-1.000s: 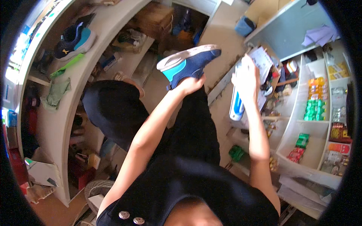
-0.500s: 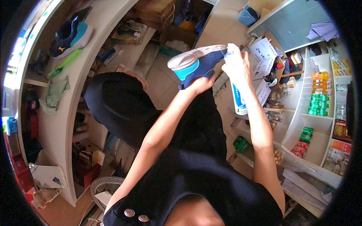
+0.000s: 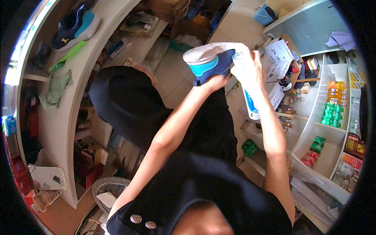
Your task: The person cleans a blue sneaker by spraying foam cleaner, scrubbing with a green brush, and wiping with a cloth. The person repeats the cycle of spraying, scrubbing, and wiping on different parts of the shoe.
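My left hand (image 3: pixel 216 82) is closed around the upper of a navy shoe (image 3: pixel 204 68) with a teal heel and a thick white sole. The shoe is tilted, its sole facing up and away and its toe pointing right. In my right hand (image 3: pixel 250 72) is a white and blue can (image 3: pixel 252 105), gripped near its top end, which lies close against the shoe's toe. The fingertips around the can's top partly hide it. A matching shoe (image 3: pixel 72 33) rests on the white counter at left, beside a bright green brush (image 3: pixel 68 60).
A grey-green cloth (image 3: pixel 55 90) hangs over the white counter (image 3: pixel 84 70). On the right, white shelves (image 3: pixel 327 141) hold bottles and cans, with cardboard boxes (image 3: pixel 277 58) beside them. A blue bucket (image 3: pixel 265 15) stands at the far end. A woven basket (image 3: pixel 105 186) sits at lower left.
The shoe has moved slightly right and turned, showing more of its sole. Both hands keep their hold, and the can has shifted a little to the right.
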Tool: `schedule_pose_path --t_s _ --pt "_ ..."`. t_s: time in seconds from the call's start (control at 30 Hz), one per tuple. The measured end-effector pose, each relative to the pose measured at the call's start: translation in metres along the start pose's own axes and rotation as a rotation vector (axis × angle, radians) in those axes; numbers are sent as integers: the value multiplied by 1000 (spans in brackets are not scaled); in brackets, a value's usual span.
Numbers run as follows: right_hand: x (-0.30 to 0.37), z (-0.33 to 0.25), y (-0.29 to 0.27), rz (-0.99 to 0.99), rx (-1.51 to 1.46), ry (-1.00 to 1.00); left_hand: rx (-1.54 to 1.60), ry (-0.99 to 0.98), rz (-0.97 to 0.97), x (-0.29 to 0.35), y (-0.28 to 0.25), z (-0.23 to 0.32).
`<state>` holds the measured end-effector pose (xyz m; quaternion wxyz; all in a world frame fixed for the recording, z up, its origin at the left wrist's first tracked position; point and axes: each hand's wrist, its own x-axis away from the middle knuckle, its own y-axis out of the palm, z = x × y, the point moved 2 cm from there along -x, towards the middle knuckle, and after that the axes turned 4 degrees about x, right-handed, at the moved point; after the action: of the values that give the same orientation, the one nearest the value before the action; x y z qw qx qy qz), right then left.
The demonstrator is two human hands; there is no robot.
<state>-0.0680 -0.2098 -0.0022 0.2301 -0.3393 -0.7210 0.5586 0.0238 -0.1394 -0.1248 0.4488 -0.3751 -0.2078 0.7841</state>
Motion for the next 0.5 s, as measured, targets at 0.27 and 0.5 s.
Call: schedule_pose_path --t_s 0.27,0.5 --pt "20 -26 -9 32 28 -175 496 -18 -3 -14 -18 4" --pt "28 -46 -17 13 -52 -180 599 -30 39 -11 -24 4"
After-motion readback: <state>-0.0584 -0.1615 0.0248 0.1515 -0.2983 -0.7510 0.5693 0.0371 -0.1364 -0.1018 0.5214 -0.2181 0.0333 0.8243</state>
